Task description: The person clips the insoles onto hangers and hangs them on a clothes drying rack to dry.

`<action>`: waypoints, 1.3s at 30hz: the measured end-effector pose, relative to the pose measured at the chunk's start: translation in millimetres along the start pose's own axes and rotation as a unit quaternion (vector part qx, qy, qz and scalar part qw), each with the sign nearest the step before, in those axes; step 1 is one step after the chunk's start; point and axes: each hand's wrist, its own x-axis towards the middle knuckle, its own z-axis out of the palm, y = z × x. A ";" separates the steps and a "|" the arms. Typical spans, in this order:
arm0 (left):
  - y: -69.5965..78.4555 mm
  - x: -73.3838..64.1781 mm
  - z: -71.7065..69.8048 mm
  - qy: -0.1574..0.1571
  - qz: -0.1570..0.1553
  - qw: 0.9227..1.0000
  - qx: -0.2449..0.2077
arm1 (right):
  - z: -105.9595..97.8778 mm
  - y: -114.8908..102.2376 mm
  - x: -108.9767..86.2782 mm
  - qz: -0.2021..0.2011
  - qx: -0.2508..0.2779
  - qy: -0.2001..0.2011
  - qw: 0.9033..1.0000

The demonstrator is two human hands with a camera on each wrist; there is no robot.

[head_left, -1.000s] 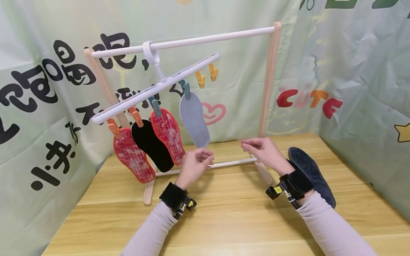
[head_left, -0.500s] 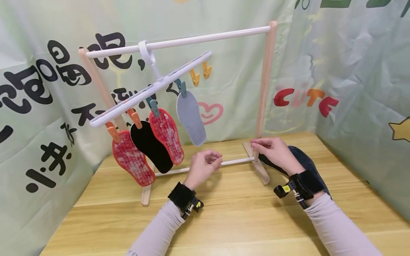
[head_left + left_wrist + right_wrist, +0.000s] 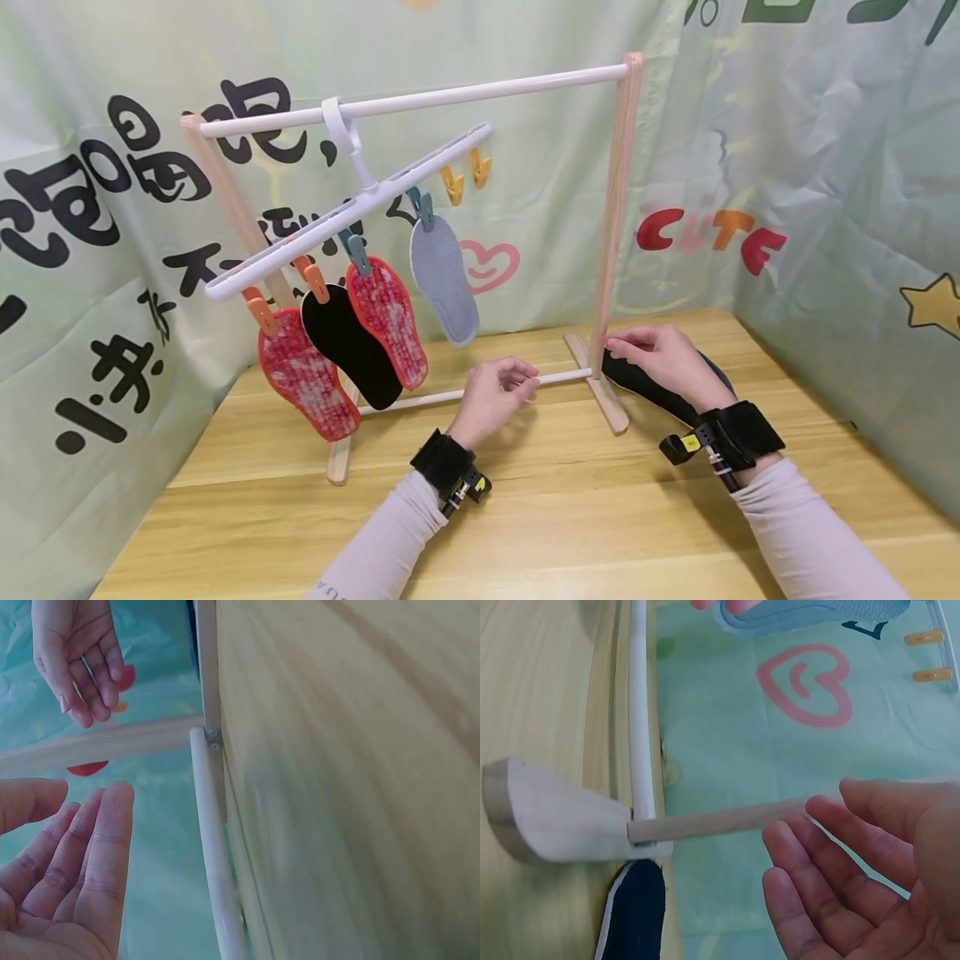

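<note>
My left hand (image 3: 498,400) hovers in front of the rack's lower white bar (image 3: 566,377), fingers loosely bent and holding nothing. Near the right wooden post (image 3: 615,208), my right hand (image 3: 667,362) is above a dark insole (image 3: 645,387), which it partly hides; its fingers are relaxed, with nothing between them in the right wrist view. From a white hanger (image 3: 367,200), clothespins hold a red-and-white insole (image 3: 307,375), a black insole (image 3: 352,346), another red-and-white insole (image 3: 386,321) and a grey-blue insole (image 3: 444,283). Two yellow clothespins (image 3: 452,185) hang from it without insoles.
The hanger hooks over the rack's upper white bar (image 3: 487,93) and tilts, its left end lower. Wooden feet (image 3: 611,408) support the rack on the wooden table (image 3: 570,517). Printed cloth (image 3: 810,150) encloses the back and sides.
Both hands have shifted to the right, the right one over the dark insole, covering more of it. The head view has turned slightly. The hanging insoles keep their places.
</note>
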 end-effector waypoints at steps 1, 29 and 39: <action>0.0 0.2 1.8 0.000 -0.002 1.000 -0.002 | -1.1 1.6 0.2 0.001 -0.001 -0.001 1.000; 8.9 14.0 56.2 -0.031 -0.058 0.998 0.001 | -25.4 52.6 14.8 0.059 -0.059 -0.066 0.994; 20.3 27.0 79.0 -0.054 -0.099 0.994 -0.015 | -30.3 60.1 24.8 0.065 -0.067 -0.077 0.993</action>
